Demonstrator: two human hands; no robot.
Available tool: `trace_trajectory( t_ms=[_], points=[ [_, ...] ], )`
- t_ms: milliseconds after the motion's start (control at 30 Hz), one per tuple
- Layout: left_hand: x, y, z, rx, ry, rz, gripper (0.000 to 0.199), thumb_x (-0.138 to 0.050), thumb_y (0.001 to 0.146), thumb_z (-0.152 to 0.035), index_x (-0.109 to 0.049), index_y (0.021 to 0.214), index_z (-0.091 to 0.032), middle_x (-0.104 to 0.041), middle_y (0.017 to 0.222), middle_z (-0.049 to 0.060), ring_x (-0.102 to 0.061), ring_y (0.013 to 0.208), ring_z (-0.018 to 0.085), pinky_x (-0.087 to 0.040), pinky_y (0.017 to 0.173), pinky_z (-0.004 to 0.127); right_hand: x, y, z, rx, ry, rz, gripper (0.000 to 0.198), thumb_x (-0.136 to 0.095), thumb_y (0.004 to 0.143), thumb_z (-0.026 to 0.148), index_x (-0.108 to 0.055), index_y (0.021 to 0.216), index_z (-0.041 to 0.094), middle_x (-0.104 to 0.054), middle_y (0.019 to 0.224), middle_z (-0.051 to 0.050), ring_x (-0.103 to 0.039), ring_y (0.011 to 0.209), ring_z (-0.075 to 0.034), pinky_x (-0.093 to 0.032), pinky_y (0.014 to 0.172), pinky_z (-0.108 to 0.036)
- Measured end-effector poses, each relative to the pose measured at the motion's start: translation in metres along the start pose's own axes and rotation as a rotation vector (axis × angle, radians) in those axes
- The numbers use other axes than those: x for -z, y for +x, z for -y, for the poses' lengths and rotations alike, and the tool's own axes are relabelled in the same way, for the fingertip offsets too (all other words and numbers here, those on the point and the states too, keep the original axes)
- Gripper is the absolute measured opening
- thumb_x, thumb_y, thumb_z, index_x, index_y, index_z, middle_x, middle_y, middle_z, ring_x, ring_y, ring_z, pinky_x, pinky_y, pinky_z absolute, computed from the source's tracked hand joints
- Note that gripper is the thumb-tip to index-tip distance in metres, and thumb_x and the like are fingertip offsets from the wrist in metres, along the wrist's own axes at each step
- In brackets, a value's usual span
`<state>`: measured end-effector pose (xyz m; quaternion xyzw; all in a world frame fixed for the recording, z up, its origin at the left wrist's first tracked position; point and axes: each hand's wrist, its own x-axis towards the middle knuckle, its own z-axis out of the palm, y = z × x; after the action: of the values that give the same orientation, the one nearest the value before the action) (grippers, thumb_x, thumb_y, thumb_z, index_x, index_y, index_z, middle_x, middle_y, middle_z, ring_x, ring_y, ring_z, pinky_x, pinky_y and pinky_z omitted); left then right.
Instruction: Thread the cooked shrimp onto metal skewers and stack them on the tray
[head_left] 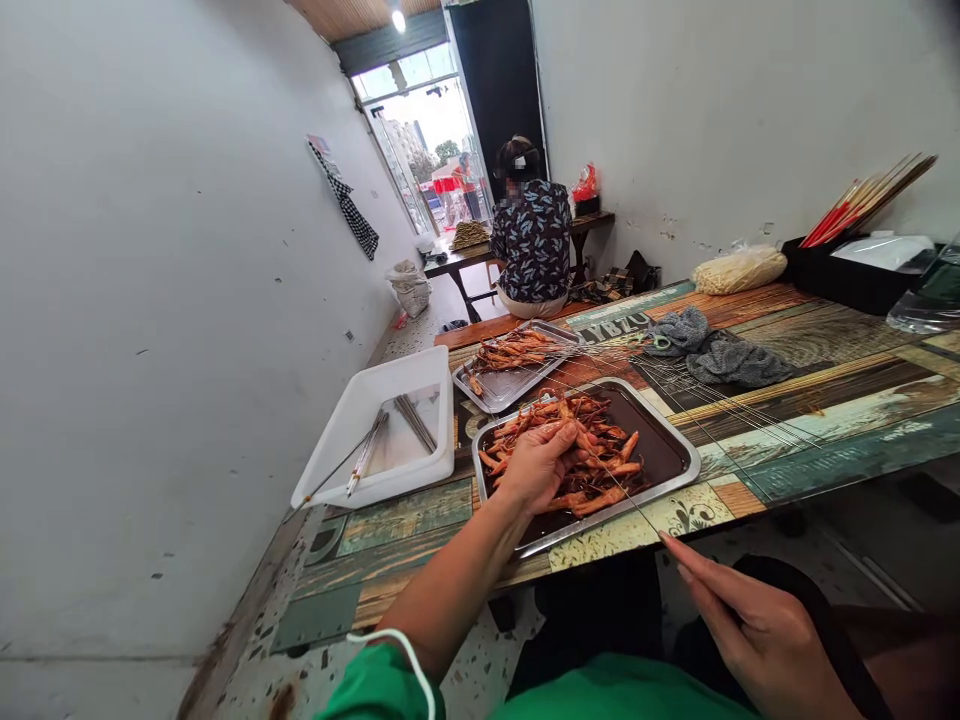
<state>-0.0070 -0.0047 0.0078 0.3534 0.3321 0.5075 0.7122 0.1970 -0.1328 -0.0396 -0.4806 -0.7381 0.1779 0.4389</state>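
Observation:
My left hand (pixel 546 462) is closed around an orange-brown piece of meat (pixel 568 408) over the near metal tray (pixel 686 462). Several similar long, thin pieces (pixel 613 468), which look like duck tongues, lie there in dark brown liquid (pixel 656 440). My right hand (pixel 750 610) pinches a thin metal skewer (pixel 634 503) beyond the table's front edge. The skewer slants up and left to the meat in my left hand; its tip is hidden there. Behind stands a second metal tray (pixel 491 392) with skewered meat (pixel 517 349).
A white plastic bin (pixel 442 430) holding metal skewers (pixel 414 422) stands left. Right of the trays lie grey cloths (pixel 731 358) and loose skewers (pixel 750 410). A black box (pixel 832 275) with sticks stands at the back right. A person (pixel 531 240) sits at another table beyond.

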Motion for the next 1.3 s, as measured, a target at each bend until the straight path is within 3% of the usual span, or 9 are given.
trace_trajectory(
  t_ms=[200, 533, 733, 833, 967, 1033, 1133, 1233, 1300],
  points=[
    [0.001, 0.001, 0.004, 0.006, -0.043, -0.043, 0.028, -0.078, 0.061, -0.031, -0.065, 0.075, -0.01, -0.065, 0.066, 0.003, -0.059, 0.058, 0.008, -0.049, 0.057, 0.018, -0.008, 0.004, 0.0, -0.025, 0.027, -0.043, 0.035, -0.053, 0.084, 0.018, -0.063, 0.117, 0.023, -0.07, 0.106, -0.004, -0.07, 0.086, -0.02, -0.057, 0.076, -0.026],
    [0.002, 0.003, 0.005, -0.028, -0.088, -0.069, 0.026, -0.079, 0.06, -0.029, -0.065, 0.072, -0.01, -0.064, 0.065, 0.002, -0.061, 0.061, 0.009, -0.05, 0.057, 0.016, -0.022, 0.013, 0.005, -0.016, 0.022, -0.11, 0.03, -0.051, 0.084, 0.018, -0.067, 0.11, 0.017, -0.072, 0.1, -0.009, -0.071, 0.079, -0.018, -0.058, 0.068, -0.023],
    [0.003, 0.004, 0.003, -0.029, -0.07, -0.071, 0.027, -0.079, 0.06, -0.029, -0.065, 0.07, -0.009, -0.065, 0.067, 0.004, -0.063, 0.068, 0.011, -0.049, 0.058, 0.015, -0.031, 0.018, 0.005, -0.019, 0.038, -0.115, 0.031, -0.049, 0.085, 0.019, -0.068, 0.11, 0.017, -0.071, 0.102, -0.009, -0.07, 0.083, -0.018, -0.057, 0.073, -0.024],
    [0.003, 0.005, 0.001, -0.034, -0.065, -0.094, 0.025, -0.078, 0.061, -0.027, -0.064, 0.071, -0.009, -0.065, 0.066, 0.004, -0.063, 0.068, 0.011, -0.049, 0.058, 0.015, -0.033, 0.021, 0.005, -0.131, 0.116, -0.092, 0.03, -0.051, 0.085, 0.025, -0.069, 0.108, 0.019, -0.073, 0.096, -0.007, -0.07, 0.075, -0.018, -0.057, 0.07, -0.026],
    [0.003, 0.005, 0.0, -0.041, -0.075, -0.108, 0.023, -0.076, 0.063, -0.025, -0.064, 0.073, -0.009, -0.064, 0.066, 0.003, -0.063, 0.067, 0.011, -0.049, 0.058, 0.016, -0.033, 0.024, 0.008, -0.451, 0.419, -0.045, 0.032, -0.058, 0.081, 0.037, -0.07, 0.104, 0.018, -0.069, 0.066, -0.002, -0.061, 0.054, -0.013, -0.052, 0.052, -0.022],
    [0.003, 0.005, -0.001, -0.03, -0.072, -0.113, 0.021, -0.075, 0.065, -0.025, -0.063, 0.073, -0.009, -0.064, 0.066, 0.003, -0.063, 0.067, 0.011, -0.049, 0.058, 0.016, -0.033, 0.027, 0.01, -0.638, 0.695, 0.004, 0.036, -0.06, 0.079, 0.041, -0.069, 0.104, 0.016, -0.052, 0.048, 0.004, -0.045, 0.038, -0.007, -0.04, 0.036, -0.017],
    [0.005, 0.007, -0.001, -0.005, -0.073, -0.132, 0.017, -0.073, 0.068, -0.023, -0.063, 0.073, -0.01, -0.064, 0.067, 0.003, -0.063, 0.067, 0.01, -0.049, 0.058, 0.016, -0.029, 0.033, 0.01, -0.846, 1.102, 0.153, 0.039, -0.062, 0.076, 0.044, -0.067, 0.104, 0.017, -0.03, 0.045, 0.012, -0.017, 0.027, 0.0, -0.019, 0.025, -0.014],
    [0.006, 0.009, 0.0, 0.01, -0.087, -0.145, 0.015, -0.072, 0.069, -0.022, -0.063, 0.073, -0.01, -0.064, 0.067, 0.004, -0.062, 0.066, 0.01, -0.05, 0.059, 0.017, -0.024, 0.036, 0.005, -0.867, 1.214, 0.245, 0.037, -0.061, 0.075, 0.044, -0.067, 0.101, 0.018, -0.027, 0.047, 0.013, -0.008, 0.025, 0.001, -0.014, 0.023, -0.014],
    [0.006, 0.009, 0.0, 0.011, -0.084, -0.135, 0.017, -0.073, 0.068, -0.023, -0.063, 0.073, -0.01, -0.064, 0.068, 0.004, -0.061, 0.065, 0.009, -0.05, 0.059, 0.017, -0.021, 0.035, 0.001, -0.797, 1.036, 0.212, 0.037, -0.057, 0.079, 0.044, -0.068, 0.101, 0.017, -0.028, 0.044, 0.012, -0.015, 0.024, -0.001, -0.018, 0.023, -0.014]
  ],
)
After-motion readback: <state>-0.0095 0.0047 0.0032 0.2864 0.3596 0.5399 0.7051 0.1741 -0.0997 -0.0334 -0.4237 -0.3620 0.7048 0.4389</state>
